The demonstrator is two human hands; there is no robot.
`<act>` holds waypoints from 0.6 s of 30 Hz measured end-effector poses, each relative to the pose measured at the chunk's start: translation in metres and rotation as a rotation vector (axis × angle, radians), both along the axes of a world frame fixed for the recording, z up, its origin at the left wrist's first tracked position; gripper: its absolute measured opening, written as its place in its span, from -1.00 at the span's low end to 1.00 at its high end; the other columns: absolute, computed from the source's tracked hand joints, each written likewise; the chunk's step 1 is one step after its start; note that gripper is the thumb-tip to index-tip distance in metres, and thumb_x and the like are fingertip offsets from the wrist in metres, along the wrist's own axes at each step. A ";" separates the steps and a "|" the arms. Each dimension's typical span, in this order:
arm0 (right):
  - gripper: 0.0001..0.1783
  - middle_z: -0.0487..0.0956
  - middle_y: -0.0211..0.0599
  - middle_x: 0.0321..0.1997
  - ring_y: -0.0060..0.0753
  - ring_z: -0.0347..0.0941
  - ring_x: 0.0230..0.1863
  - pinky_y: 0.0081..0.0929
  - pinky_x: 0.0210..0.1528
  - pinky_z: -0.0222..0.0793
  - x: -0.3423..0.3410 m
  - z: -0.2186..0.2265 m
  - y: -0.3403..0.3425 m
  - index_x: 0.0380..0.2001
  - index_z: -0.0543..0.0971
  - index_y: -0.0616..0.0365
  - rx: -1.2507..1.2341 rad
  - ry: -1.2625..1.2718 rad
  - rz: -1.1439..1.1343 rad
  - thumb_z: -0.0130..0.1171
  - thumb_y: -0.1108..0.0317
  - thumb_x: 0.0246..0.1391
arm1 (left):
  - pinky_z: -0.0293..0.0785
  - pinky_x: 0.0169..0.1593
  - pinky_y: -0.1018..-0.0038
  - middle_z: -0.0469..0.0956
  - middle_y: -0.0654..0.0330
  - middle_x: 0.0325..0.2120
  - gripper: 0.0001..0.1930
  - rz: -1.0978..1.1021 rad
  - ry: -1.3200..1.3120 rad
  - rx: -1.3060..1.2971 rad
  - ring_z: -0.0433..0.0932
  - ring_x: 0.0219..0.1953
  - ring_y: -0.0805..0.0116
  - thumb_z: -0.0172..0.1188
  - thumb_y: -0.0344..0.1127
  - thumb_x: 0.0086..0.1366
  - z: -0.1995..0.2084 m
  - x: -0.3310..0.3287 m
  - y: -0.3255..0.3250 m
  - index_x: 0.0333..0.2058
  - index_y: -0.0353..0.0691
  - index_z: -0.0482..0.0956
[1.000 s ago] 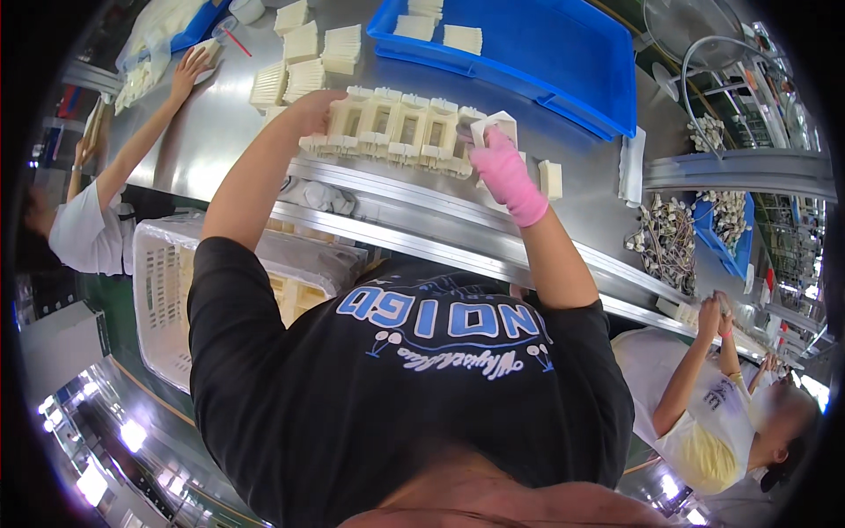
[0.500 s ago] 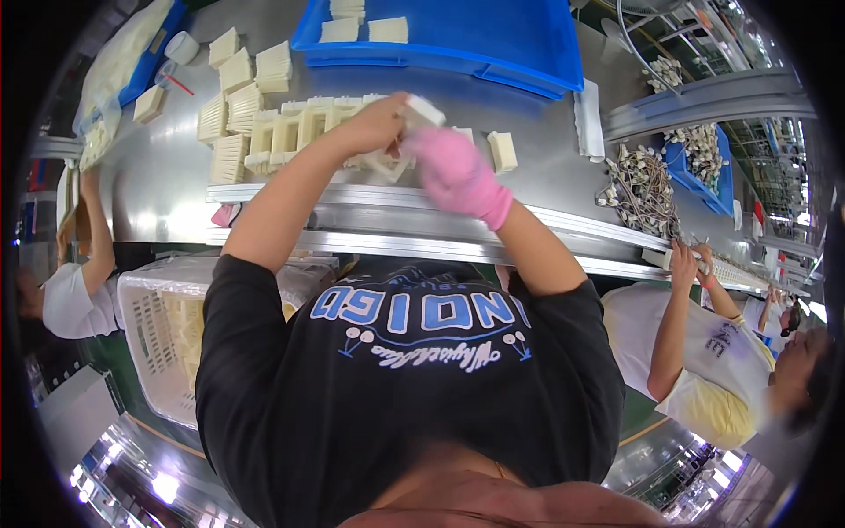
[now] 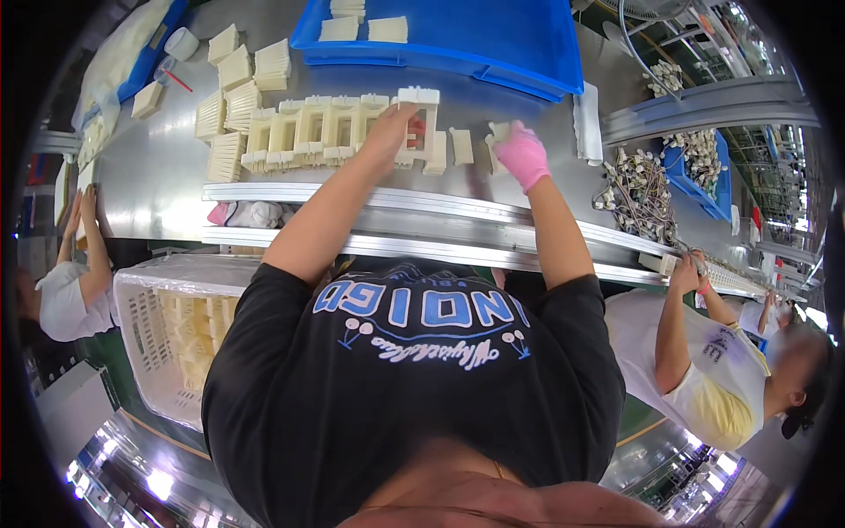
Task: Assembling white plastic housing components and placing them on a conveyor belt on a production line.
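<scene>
My bare left hand is closed round the side of a white rectangular plastic frame, held upright at the right end of a row of similar cream plastic frames. Farther right, my right hand, in a pink glove, has its fingers closed at the top of a small cream plastic piece. Between my hands another flat cream piece lies on the metal table. The fingertips of the gloved hand are partly hidden.
Stacks of ribbed cream pieces lie left of the row. A blue tray stands behind. Metal rails run along the near edge. Bundled wires lie right, near a co-worker; a white basket stands lower left.
My hands were together over the row. The gloved hand has moved right to the small cream piece, while the left now holds the frame upright at the row's end.
</scene>
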State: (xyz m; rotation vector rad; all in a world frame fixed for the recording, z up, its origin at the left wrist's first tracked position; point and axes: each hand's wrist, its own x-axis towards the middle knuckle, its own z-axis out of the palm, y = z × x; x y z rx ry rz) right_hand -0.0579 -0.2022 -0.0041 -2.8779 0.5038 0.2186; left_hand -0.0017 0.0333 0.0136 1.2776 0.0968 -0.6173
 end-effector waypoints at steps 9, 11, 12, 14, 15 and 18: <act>-0.79 0.43 -0.18 -0.71 -0.25 0.38 -0.69 -0.39 -0.60 0.27 -0.023 0.082 0.091 -0.47 0.43 0.22 0.973 -0.181 0.039 0.03 0.28 -0.12 | 0.48 -0.40 0.48 0.36 0.15 -0.30 -0.67 -0.120 -0.261 -0.092 0.41 -0.28 0.35 -0.21 -0.08 0.27 0.011 -0.036 -0.011 -0.14 -0.20 0.17; -0.70 0.43 -0.14 -0.67 -0.23 0.39 -0.67 -0.38 -0.60 0.26 -0.021 0.058 0.101 -0.25 0.34 0.20 0.606 -0.522 0.210 0.00 0.29 -0.08 | 0.33 -0.20 0.51 0.32 0.16 -0.20 -0.60 -0.116 -0.286 -0.036 0.34 -0.18 0.41 -0.24 -0.05 0.28 0.024 -0.042 -0.010 -0.06 -0.22 0.15; -0.70 0.43 -0.14 -0.67 -0.23 0.39 -0.67 -0.38 -0.60 0.26 -0.025 0.050 0.101 -0.25 0.34 0.20 0.605 -0.523 0.200 0.00 0.29 -0.08 | 0.18 0.00 0.55 0.29 0.16 -0.10 -0.52 -0.106 -0.313 0.018 0.27 -0.08 0.46 -0.27 -0.01 0.28 0.029 -0.044 -0.011 0.03 -0.25 0.13; -0.59 0.41 -0.32 -0.64 -0.58 0.37 -0.63 -0.61 -0.64 0.27 -0.032 0.059 0.113 -0.12 0.26 0.23 0.556 -0.704 0.253 0.04 0.44 -0.10 | 0.13 0.03 0.56 0.26 0.14 -0.07 -0.48 -0.102 -0.383 0.006 0.25 -0.05 0.45 -0.28 0.00 0.28 0.030 -0.042 -0.007 0.06 -0.27 0.08; -0.59 0.41 -0.32 -0.64 -0.58 0.37 -0.63 -0.61 -0.64 0.27 -0.030 0.054 0.113 -0.12 0.26 0.23 0.550 -0.703 0.254 0.04 0.44 -0.10 | 0.09 0.05 0.58 0.24 0.12 -0.04 -0.45 -0.099 -0.453 -0.002 0.22 -0.02 0.44 -0.28 0.01 0.28 0.030 -0.041 -0.005 0.10 -0.29 0.03; -0.51 0.40 -0.30 -0.63 -0.57 0.37 -0.62 -0.61 -0.62 0.26 -0.031 0.043 0.109 -0.05 0.19 0.22 0.690 -0.828 0.291 0.05 0.52 -0.12 | 0.23 -0.08 0.55 0.35 0.14 -0.21 -0.62 -0.109 -0.614 -0.043 0.31 -0.17 0.45 -0.32 -0.10 0.31 0.019 -0.034 -0.007 -0.04 -0.26 0.17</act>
